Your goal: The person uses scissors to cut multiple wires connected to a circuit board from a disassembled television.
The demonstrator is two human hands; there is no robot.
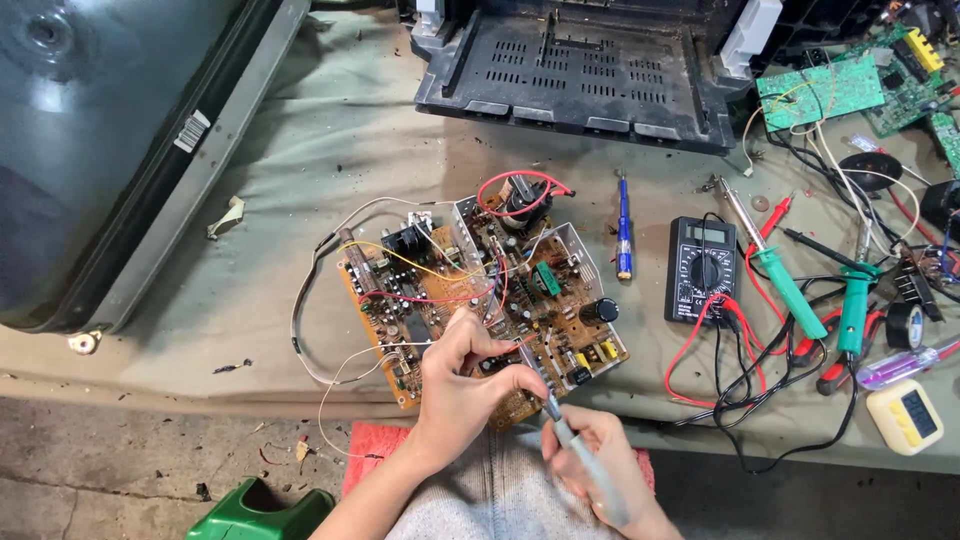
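**Two hands working on a brown circuit board**

A flat brown circuit board [480, 300] is lying on the table, right in front of the person. It is looking bumpy, packed with little parts, a round black can, shiny metal walls and thin red, yellow and white wires looping over it.

The left hand [462, 385] is resting on the near edge of the board. Its fingers are curling in and pinching something small there; what it is cannot be made out. The right hand [600, 460] is closing around a long grey tool [578, 455], shaped like a pen. The thin metal tip is pointing up and touching the board beside the left fingers.

The table is wearing a dusty, wrinkled grey-green cloth [300, 160]. To the right, a black meter [700, 270] with red and black leads is lying near two green-handled soldering irons [810, 295] and a blue screwdriver [623, 225]. A black plastic shell [590, 70] is sitting at the back, and a big dark glass tube [90, 140] is lying at the left. Green boards [820, 90] are piling up in the far corner.
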